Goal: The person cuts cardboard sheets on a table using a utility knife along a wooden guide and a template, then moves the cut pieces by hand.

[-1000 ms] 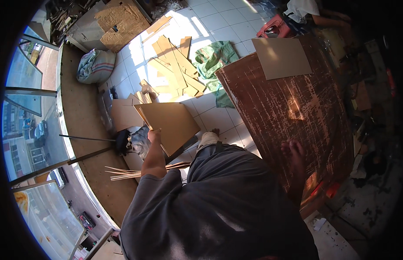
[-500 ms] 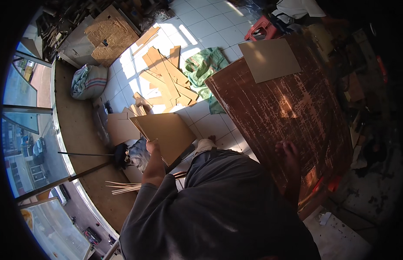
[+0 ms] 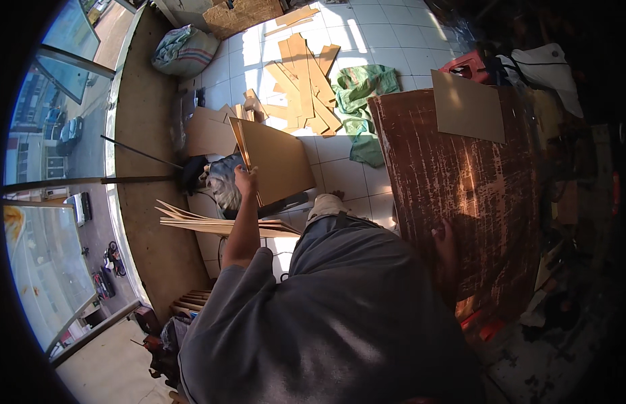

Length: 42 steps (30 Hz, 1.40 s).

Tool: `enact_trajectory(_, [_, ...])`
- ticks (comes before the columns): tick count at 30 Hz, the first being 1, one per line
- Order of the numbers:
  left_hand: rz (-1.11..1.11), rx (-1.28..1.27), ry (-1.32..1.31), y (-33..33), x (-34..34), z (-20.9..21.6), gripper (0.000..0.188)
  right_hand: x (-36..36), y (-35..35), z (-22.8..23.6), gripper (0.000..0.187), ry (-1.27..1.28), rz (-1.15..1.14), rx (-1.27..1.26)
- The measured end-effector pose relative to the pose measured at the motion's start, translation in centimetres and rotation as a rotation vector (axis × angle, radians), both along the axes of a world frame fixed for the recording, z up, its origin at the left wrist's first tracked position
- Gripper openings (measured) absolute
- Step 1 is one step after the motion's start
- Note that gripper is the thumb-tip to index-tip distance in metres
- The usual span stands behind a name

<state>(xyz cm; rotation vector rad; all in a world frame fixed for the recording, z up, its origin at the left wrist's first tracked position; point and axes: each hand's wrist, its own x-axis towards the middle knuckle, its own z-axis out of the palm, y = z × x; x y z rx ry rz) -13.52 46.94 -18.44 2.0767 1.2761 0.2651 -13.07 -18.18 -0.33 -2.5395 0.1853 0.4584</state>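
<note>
My left hand (image 3: 245,180) is closed on the near left edge of several thin brown board sheets (image 3: 280,158), which lean together, tilted, above the tiled floor. The fingers wrap round the edges of the sheets. On the right, my right hand (image 3: 445,237) is in shadow over the worn, scratched brown tabletop (image 3: 454,182). It holds nothing I can see, and its fingers look apart; whether it touches the top I cannot tell. A single pale board sheet (image 3: 469,108) lies across the table's far edge.
More thin sheets (image 3: 218,225) fan out beside my left forearm. Board offcuts (image 3: 303,81) lie scattered on the tiles near a green crumpled sack (image 3: 363,91). A stuffed white sack (image 3: 186,52) rests by the window ledge (image 3: 148,135). A red plastic object (image 3: 464,67) stands beyond the table.
The view has turned and shifted, so the floor and table appear moved. My left hand keeps its grip on the sheets. My right hand remains over the tabletop, its fingers less spread.
</note>
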Motion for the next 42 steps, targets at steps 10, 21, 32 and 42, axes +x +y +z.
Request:
enact_trajectory(10, [0.298,0.435,-0.255,-4.4,-9.6,11.4,0.029,1.7,-1.0,2.8,0.06,0.265,0.203,-0.201])
enact_trajectory(21, [0.638,-0.176,-0.007,-9.0,-19.6,-1.4,0.058,-0.1,-1.7,2.2,0.063,0.114,0.372,-0.261])
enact_trajectory(32, [0.547,-0.286,-0.098,-10.8,-18.3,-4.7,0.072,-0.4,-1.5,3.5,0.061,0.087,0.4,-0.196])
enact_trajectory(42, [0.839,-0.176,0.111,-12.2,-22.9,-5.2,0.044,-0.2,-1.1,3.7,0.061,0.074,0.448,-0.283])
